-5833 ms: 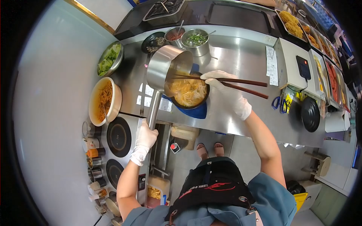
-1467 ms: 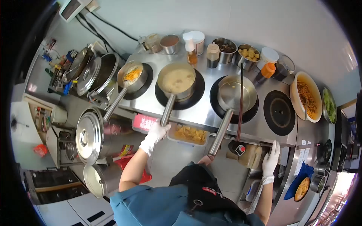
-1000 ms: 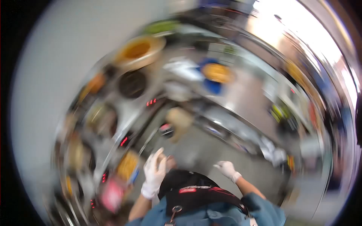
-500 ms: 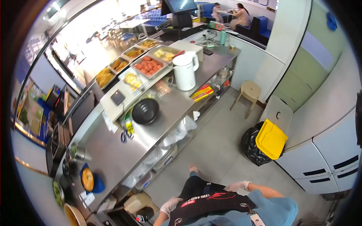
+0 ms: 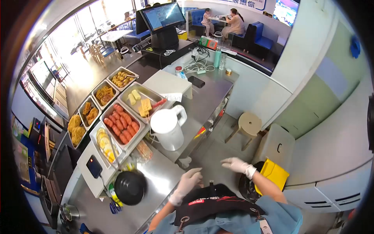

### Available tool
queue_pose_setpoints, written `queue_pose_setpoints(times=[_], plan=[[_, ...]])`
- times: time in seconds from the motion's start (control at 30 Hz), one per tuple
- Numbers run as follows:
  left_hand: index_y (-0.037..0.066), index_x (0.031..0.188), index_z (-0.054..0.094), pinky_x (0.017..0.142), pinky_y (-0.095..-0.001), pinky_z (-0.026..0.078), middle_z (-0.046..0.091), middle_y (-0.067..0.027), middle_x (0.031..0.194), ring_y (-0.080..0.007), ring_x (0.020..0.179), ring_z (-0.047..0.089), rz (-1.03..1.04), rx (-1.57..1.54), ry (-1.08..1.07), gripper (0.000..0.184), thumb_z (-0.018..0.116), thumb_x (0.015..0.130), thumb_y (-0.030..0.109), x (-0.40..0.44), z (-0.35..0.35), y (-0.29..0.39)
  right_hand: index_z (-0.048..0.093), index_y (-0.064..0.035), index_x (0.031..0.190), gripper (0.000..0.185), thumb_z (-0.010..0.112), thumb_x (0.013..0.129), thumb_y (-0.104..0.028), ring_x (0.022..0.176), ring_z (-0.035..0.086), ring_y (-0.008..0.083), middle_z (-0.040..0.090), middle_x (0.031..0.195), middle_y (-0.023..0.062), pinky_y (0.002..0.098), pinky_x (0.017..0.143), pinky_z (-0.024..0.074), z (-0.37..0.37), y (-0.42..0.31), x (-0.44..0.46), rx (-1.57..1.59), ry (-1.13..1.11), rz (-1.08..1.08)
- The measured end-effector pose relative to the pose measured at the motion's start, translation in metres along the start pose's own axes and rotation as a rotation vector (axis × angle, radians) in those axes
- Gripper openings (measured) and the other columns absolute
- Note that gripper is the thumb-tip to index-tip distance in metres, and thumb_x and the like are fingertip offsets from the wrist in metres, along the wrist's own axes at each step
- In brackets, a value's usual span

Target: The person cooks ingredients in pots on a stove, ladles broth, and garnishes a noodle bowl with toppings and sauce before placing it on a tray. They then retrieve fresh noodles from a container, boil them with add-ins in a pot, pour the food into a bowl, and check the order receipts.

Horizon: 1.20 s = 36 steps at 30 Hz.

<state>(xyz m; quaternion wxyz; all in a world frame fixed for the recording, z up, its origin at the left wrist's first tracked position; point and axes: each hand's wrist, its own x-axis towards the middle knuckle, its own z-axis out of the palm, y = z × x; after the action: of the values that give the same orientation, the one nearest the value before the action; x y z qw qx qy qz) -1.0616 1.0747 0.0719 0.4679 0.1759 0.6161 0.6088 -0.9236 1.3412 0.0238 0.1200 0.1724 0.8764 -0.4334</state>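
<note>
My left hand [image 5: 188, 185], in a thin whitish glove, is raised in front of my black apron [image 5: 218, 204], close to the steel counter's edge. Its fingers point right and hold nothing I can see. Opposite it, over the floor, my gloved right hand [image 5: 235, 165] has its fingers stretched to the left, with nothing in them. A gap separates the two hands. On the counter [image 5: 157, 165] nearest my left hand are a black bowl [image 5: 130, 188] and a white plastic jug [image 5: 168, 130] with a handle.
Metal trays hold sausages [image 5: 121, 124], egg halves [image 5: 104, 144] and fried food [image 5: 105, 94]. Scissors [image 5: 115, 206] lie beside the bowl. A phone [image 5: 196, 81] and a till screen [image 5: 163, 17] are farther back. To the right stand a stool [image 5: 249, 124] and a yellow-lidded bin [image 5: 274, 175].
Both hands have risen from beside my apron to in front of it, closer together. My view has shifted forward along the counter, so the jug, bowl and trays appear larger and lower.
</note>
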Motion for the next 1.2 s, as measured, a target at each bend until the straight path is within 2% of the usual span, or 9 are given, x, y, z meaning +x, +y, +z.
queue_pose_setpoints(times=[0.17, 0.3, 0.47, 0.6, 0.93, 0.97, 1.0, 1.03, 1.2], plan=[[0.005, 0.124, 0.056, 0.059, -0.0237, 0.051, 0.066, -0.0055, 0.095, -0.0082, 0.079, 0.059, 0.24, 0.195, -0.172, 0.032, 0.054, 0.093, 0.012, 0.14, 0.036, 0.06, 0.063, -0.0037, 0.116, 0.033, 0.057, 0.093, -0.027, 0.094, 0.06, 0.0127, 0.068, 0.102, 0.0063, 0.0282, 0.087, 0.0466, -0.166, -0.008, 0.079, 0.22, 0.087, 0.128], [0.0, 0.121, 0.057, 0.072, -0.0238, 0.048, 0.067, -0.0054, 0.089, -0.0097, 0.078, 0.059, 0.367, 0.148, -0.042, 0.031, 0.054, 0.09, 0.004, 0.237, 0.042, 0.09, 0.062, 0.0014, 0.115, 0.032, 0.056, 0.094, -0.022, 0.092, 0.062, 0.0137, 0.068, 0.097, 0.0066, 0.0282, 0.084, 0.048, -0.299, 0.001, 0.179, 0.311, 0.2, -0.095], [0.001, 0.115, 0.06, 0.069, -0.0286, 0.05, 0.065, -0.0087, 0.087, -0.0164, 0.078, 0.064, 0.688, 0.435, 0.747, 0.029, 0.059, 0.087, 0.001, 0.387, 0.026, 0.134, 0.063, 0.0013, 0.113, 0.03, 0.052, 0.096, -0.022, 0.081, 0.06, 0.0112, 0.067, 0.093, 0.0054, 0.0258, 0.076, 0.0489, -0.457, -0.015, 0.402, 0.612, 0.225, -0.289], [0.001, 0.116, 0.059, 0.072, -0.0317, 0.049, 0.061, -0.0099, 0.086, -0.0204, 0.077, 0.06, 0.498, 0.357, 1.248, 0.029, 0.057, 0.088, 0.002, 0.511, -0.033, 0.19, 0.063, 0.0016, 0.109, 0.027, 0.053, 0.095, -0.019, 0.072, 0.057, 0.0096, 0.065, 0.086, 0.0033, 0.0226, 0.066, 0.0457, -0.556, -0.059, 0.649, 0.664, 0.264, -0.443], [-0.004, 0.11, 0.06, 0.08, -0.0322, 0.049, 0.064, -0.0144, 0.099, -0.0237, 0.088, 0.061, 0.158, 0.589, 1.523, 0.023, 0.055, 0.09, 0.005, 0.577, -0.062, 0.2, 0.067, 0.0003, 0.102, 0.022, 0.057, 0.091, -0.016, 0.073, 0.061, 0.0116, 0.069, 0.08, 0.0074, 0.0265, 0.069, 0.0478, -0.663, -0.149, 1.024, 0.288, 0.758, -0.6], [-0.004, 0.109, 0.06, 0.081, -0.0328, 0.048, 0.064, -0.0146, 0.098, -0.0243, 0.088, 0.061, 0.168, 0.606, 1.539, 0.022, 0.055, 0.09, 0.006, 0.577, -0.064, 0.194, 0.067, 0.0, 0.101, 0.021, 0.059, 0.09, -0.015, 0.074, 0.061, 0.0124, 0.069, 0.081, 0.007, 0.0259, 0.069, 0.0479, -0.667, -0.138, 1.088, 0.294, 0.747, -0.739], [-0.004, 0.108, 0.06, 0.081, -0.0334, 0.048, 0.064, -0.0148, 0.097, -0.025, 0.088, 0.062, 0.174, 0.619, 1.554, 0.021, 0.055, 0.09, 0.006, 0.579, -0.066, 0.191, 0.068, -0.0001, 0.1, 0.017, 0.058, 0.09, -0.01, 0.075, 0.061, 0.0114, 0.07, 0.087, 0.0066, 0.0242, 0.069, 0.0484, -0.68, -0.134, 1.133, 1.087, 0.209, -0.667], [-0.003, 0.109, 0.06, 0.081, -0.0339, 0.048, 0.065, -0.0148, 0.096, -0.025, 0.088, 0.062, 0.144, 0.621, 1.547, 0.022, 0.054, 0.091, 0.007, 0.582, -0.064, 0.201, 0.068, -0.0002, 0.101, 0.017, 0.058, 0.09, -0.01, 0.075, 0.061, 0.0113, 0.07, 0.087, 0.0064, 0.0241, 0.069, 0.0484, -0.679, -0.137, 1.142, 1.168, 0.177, -0.629], [-0.002, 0.112, 0.058, 0.083, -0.0333, 0.047, 0.064, -0.014, 0.098, -0.0239, 0.091, 0.061, 0.02, 0.688, 1.593, 0.023, 0.052, 0.094, 0.01, 0.589, -0.064, 0.187, 0.068, -0.0007, 0.104, 0.018, 0.059, 0.09, -0.008, 0.076, 0.061, 0.0105, 0.069, 0.091, 0.0055, 0.0231, 0.068, 0.0484, -0.687, -0.159, 1.142, 0.916, 0.303, -0.73]])
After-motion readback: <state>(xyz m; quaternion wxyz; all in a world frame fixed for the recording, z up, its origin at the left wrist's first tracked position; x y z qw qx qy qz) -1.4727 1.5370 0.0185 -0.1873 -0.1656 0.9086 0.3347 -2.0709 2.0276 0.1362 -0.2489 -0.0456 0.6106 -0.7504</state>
